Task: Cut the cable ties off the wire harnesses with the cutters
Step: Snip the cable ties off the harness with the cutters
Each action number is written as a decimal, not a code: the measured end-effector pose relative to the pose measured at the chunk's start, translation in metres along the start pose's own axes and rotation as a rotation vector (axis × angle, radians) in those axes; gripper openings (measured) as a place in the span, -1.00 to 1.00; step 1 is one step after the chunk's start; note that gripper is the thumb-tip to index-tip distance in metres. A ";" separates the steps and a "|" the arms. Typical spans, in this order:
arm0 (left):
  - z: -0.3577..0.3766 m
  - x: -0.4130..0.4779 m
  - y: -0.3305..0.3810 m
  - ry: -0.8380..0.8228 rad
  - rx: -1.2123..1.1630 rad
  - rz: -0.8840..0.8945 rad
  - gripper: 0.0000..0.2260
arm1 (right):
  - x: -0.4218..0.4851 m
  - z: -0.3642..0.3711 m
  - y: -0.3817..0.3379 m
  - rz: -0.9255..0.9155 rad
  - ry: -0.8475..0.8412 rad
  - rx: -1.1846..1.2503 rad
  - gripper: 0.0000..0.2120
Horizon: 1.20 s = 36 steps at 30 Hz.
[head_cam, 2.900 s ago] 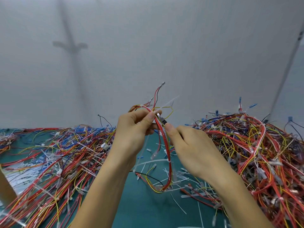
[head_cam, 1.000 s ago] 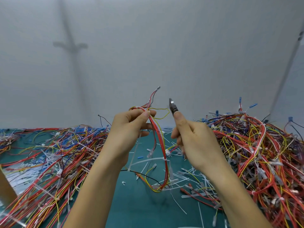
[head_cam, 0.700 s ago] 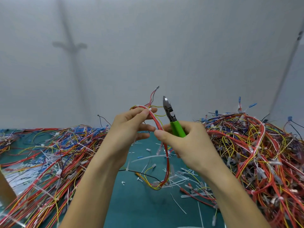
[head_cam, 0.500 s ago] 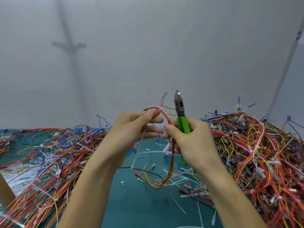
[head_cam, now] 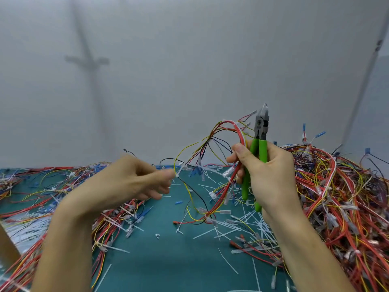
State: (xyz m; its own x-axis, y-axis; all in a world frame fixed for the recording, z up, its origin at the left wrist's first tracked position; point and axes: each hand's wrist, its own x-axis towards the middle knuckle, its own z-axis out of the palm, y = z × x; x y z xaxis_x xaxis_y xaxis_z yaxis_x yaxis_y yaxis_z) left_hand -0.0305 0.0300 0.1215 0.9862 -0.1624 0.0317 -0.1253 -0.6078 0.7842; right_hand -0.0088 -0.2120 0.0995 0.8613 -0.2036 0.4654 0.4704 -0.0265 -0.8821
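Head view, itemised.

Right hand (head_cam: 271, 178): closed round the green handles of the cutters (head_cam: 261, 131), with the thumb clamping the harness (head_cam: 237, 128) against them.

Cutters: upright, nose up. The jaws are together or nearly so and bite nothing.

Harness: a red-led bundle that arches up out of the right hand's grip, and its other end trails down to the worktop (head_cam: 168, 260). Thin yellow, black and blue strands fan leftwards from its crown. White bands show at the crown and lower down, judged to be ties not yet cut.

Left hand (head_cam: 130, 182): blurred, fingers curled. The fingertips pinch a white tie (head_cam: 180, 170) at the end of the fanned strands, well apart from the right hand. Whether that tie is severed or only being drawn out cannot be told.

Cut ties (head_cam: 231, 227): many white strips lie strewn over the worktop between and before the hands, so a good number of cuts appear done.

Left heap (head_cam: 63, 199), right heap (head_cam: 341, 186): tangled harnesses lie on either side. White ties and sleeves show in both, and which heap is finished stock cannot be told.

Progress, as a judgement: well under way but far from finished. The held harness looks part-done, and the heaps suggest many more to go.
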 end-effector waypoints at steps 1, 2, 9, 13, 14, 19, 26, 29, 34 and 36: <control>0.004 0.003 -0.001 -0.003 -0.011 0.019 -0.54 | 0.000 0.000 0.000 0.002 0.003 0.009 -0.86; 0.009 0.007 -0.001 0.020 -0.041 0.030 -0.62 | 0.000 0.000 0.000 0.005 0.003 0.017 -0.86; 0.035 0.026 0.015 0.204 -0.555 0.070 -0.88 | 0.000 0.001 0.000 -0.005 -0.022 0.021 -0.81; 0.050 0.028 0.028 0.151 -0.789 0.121 -0.90 | -0.001 0.005 0.002 0.001 -0.047 0.017 -0.81; 0.054 0.028 0.031 0.134 -0.848 0.140 -0.91 | -0.001 0.006 0.003 0.001 -0.054 0.012 -0.82; 0.068 0.028 0.039 0.085 -1.044 0.204 -0.75 | -0.001 0.008 0.006 -0.008 -0.076 0.004 -0.84; 0.071 0.031 0.036 0.258 -0.676 0.222 -0.82 | -0.001 0.008 0.010 -0.070 -0.139 -0.053 -0.84; 0.071 0.030 0.037 0.095 -0.863 0.240 -0.80 | -0.001 0.009 0.013 -0.092 -0.206 -0.108 -0.88; 0.071 0.030 0.038 -0.037 -1.049 0.263 -0.80 | -0.004 0.014 0.014 -0.076 -0.293 -0.174 -0.81; 0.070 0.031 0.037 0.029 -1.058 0.227 -0.82 | -0.009 0.016 0.011 -0.098 -0.306 -0.239 -0.77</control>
State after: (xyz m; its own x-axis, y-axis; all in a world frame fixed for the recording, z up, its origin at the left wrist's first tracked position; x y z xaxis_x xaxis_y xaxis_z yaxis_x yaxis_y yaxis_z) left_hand -0.0124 -0.0521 0.1080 0.9557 -0.1594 0.2475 -0.1625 0.4155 0.8950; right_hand -0.0077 -0.1946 0.0869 0.8487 0.1112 0.5170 0.5267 -0.2655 -0.8075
